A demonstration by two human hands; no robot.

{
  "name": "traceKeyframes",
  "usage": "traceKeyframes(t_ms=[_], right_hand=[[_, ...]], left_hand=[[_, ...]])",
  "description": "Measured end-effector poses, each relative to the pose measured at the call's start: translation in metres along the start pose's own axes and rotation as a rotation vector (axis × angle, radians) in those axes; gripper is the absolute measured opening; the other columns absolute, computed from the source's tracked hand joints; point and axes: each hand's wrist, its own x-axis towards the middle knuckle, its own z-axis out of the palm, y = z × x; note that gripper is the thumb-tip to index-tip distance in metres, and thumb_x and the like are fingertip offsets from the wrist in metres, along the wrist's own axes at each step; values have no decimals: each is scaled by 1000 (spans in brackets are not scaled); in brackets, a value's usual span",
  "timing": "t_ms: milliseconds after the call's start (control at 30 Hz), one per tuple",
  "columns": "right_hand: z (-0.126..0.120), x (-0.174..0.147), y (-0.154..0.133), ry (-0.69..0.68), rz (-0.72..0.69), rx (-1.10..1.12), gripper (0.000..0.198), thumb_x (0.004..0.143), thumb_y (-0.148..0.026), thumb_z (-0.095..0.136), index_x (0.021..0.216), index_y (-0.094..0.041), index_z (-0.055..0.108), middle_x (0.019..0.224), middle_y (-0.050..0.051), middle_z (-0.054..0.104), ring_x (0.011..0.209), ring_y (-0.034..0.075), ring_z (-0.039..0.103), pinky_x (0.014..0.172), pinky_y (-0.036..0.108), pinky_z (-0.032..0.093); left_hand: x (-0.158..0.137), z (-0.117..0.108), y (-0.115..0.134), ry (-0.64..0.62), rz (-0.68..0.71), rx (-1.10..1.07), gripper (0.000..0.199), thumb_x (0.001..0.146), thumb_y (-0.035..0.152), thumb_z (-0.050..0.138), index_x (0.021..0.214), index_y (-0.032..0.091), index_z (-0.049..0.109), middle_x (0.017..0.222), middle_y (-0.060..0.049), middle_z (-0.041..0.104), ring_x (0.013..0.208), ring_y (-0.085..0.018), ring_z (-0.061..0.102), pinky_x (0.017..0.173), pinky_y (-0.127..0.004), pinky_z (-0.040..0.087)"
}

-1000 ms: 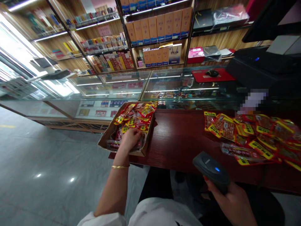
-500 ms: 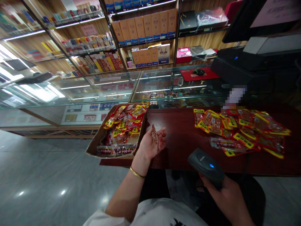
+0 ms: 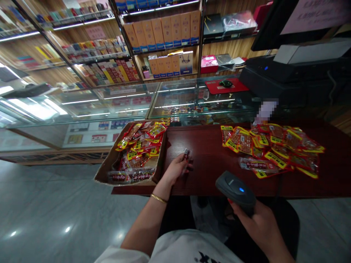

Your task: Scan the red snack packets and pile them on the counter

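Note:
My left hand (image 3: 177, 170) is closed on a small, narrow snack packet (image 3: 187, 153) with dark red and clear wrapping, held just over the dark wooden counter (image 3: 203, 146). In my right hand (image 3: 255, 217) is a black barcode scanner (image 3: 234, 190) with a lit blue light, its head angled toward the left. Left of my left hand stands an open cardboard box (image 3: 160, 171) with several red and yellow snack packets in it. A loose pile of similar snack packets (image 3: 276, 146) lies on the counter at the right, with a clear-wrapped packet (image 3: 257, 165) at its near edge.
Behind the counter runs a glass display case (image 3: 123, 98). A red mouse pad (image 3: 214, 87) with a mouse (image 3: 226, 83) rests on it. A monitor (image 3: 271, 25) and black equipment (image 3: 276, 80) stand at the back right. Shelves of boxed goods (image 3: 164, 33) line the wall.
My left hand has turned from palm-up with the packet lying across it to gripping the packet between its fingers. The scanner stays in my right hand. The whole view has shifted slightly.

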Motion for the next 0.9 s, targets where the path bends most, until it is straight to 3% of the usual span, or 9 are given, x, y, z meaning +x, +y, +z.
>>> traceKeyframes(t_ms=[100, 233, 333, 467, 667, 900], right_hand=[[0, 2, -3, -19, -20, -11, 29, 84, -48, 63, 90, -24, 77, 86, 5, 83, 79, 26, 79, 75, 31, 63], [-1, 3, -6, -19, -18, -41, 28, 83, -47, 63, 90, -24, 77, 87, 5, 83, 79, 27, 79, 74, 31, 63], [-1, 4, -9, 3, -39, -48, 27, 82, -47, 63, 89, -25, 77, 85, 5, 83, 77, 27, 79, 73, 30, 63], [0, 5, -12, 5, -56, -65, 27, 82, -48, 63, 87, -25, 76, 80, 5, 82, 72, 27, 79, 70, 31, 63], [0, 4, -8, 3, -57, -94, 31, 85, -49, 59, 90, -24, 76, 82, 7, 82, 76, 28, 79, 70, 32, 63], [0, 4, -8, 7, -60, -97, 31, 86, -50, 60, 90, -24, 76, 82, 8, 81, 77, 28, 79, 71, 32, 63]], left_hand=[[2, -4, -3, -28, 68, 261, 66, 83, 24, 68, 147, 25, 49, 119, -11, 70, 66, -11, 62, 51, -18, 40], [1, -6, 3, -169, 67, 404, 62, 85, 34, 69, 145, 25, 55, 115, -8, 73, 68, -11, 60, 55, -20, 41], [1, -8, 9, -202, 3, 393, 57, 92, 54, 57, 140, 23, 59, 120, -10, 72, 71, -14, 62, 58, -22, 43], [5, -12, 13, -241, -77, 302, 71, 96, 70, 32, 136, 21, 62, 119, -15, 72, 72, -16, 65, 57, -23, 42], [11, -16, 9, -265, -93, 301, 80, 94, 74, 22, 137, 18, 60, 117, -17, 74, 74, -18, 66, 52, -22, 43], [9, -13, 12, -250, -104, 321, 79, 95, 73, 23, 137, 17, 60, 115, -17, 74, 72, -17, 66, 50, -21, 44]])
